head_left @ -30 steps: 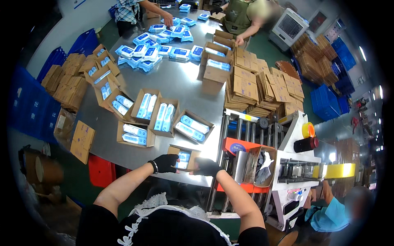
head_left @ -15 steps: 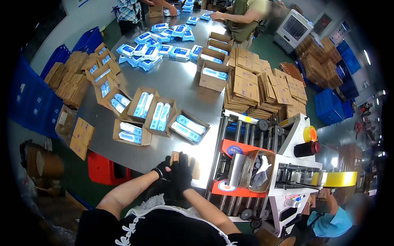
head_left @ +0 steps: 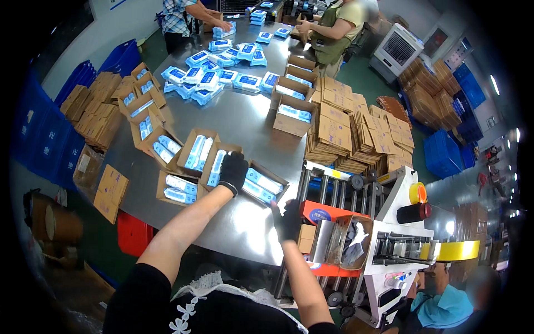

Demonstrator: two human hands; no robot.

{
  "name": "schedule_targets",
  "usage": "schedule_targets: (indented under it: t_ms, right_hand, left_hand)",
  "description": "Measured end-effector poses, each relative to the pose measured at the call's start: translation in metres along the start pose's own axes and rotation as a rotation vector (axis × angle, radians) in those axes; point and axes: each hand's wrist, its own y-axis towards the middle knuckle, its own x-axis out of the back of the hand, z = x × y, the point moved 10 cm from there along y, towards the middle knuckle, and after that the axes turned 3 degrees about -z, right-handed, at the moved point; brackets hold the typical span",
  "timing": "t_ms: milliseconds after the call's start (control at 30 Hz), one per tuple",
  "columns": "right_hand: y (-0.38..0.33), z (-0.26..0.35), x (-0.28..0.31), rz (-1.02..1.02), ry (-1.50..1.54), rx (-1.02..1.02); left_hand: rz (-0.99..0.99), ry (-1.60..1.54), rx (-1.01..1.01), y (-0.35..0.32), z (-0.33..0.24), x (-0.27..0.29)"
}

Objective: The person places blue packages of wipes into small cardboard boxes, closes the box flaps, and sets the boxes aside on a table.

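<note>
Resting on an open brown cardboard box of blue-and-white wipe packs (head_left: pixel 218 165) on the grey metal table (head_left: pixel 245 125), the black-gloved left hand (head_left: pixel 233 171) lies palm-down, fingers loosely spread, covering part of the box. Black-gloved right hand (head_left: pixel 288 220) sits at the table edge near the neighbouring open pack-filled box (head_left: pixel 263 182); can't tell its grip, fingers hidden. Small brown carton (head_left: pixel 306 237) just beside it is half hidden.

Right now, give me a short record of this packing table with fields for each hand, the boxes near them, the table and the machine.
left hand: gloved, resting on an open carton of blue packs
right hand: gloved, at the table edge beside another open carton
table: grey metal, with open cartons and loose blue packs
flat cartons: stacked at right
machine: roller conveyor with tape unit, right of the hands
</note>
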Motion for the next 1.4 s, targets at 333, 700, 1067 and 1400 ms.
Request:
schedule_targets:
  t_ms: [333,700,1067,1400]
  right_hand:
    - [-0.063,-0.050,-0.071,0.618,-0.332,-0.057]
    - [-0.056,0.026,-0.063,0.724,-0.450,0.261]
    - [-0.110,0.021,-0.041,0.247,-0.419,0.388]
    - [-0.075,-0.041,0.003,0.160,-0.584,0.321]
  left_hand:
    - [0.588,-0.348,-0.091,-0.149,-0.072,-0.027]
    - [0.323,-1.003,0.463,-0.175,-0.006,-0.073]
    - [-0.144,-0.659,0.230,-0.083,0.011,0.020]
    - [0.379,-0.279,-0.298,-0.121,-0.065,-0.015]
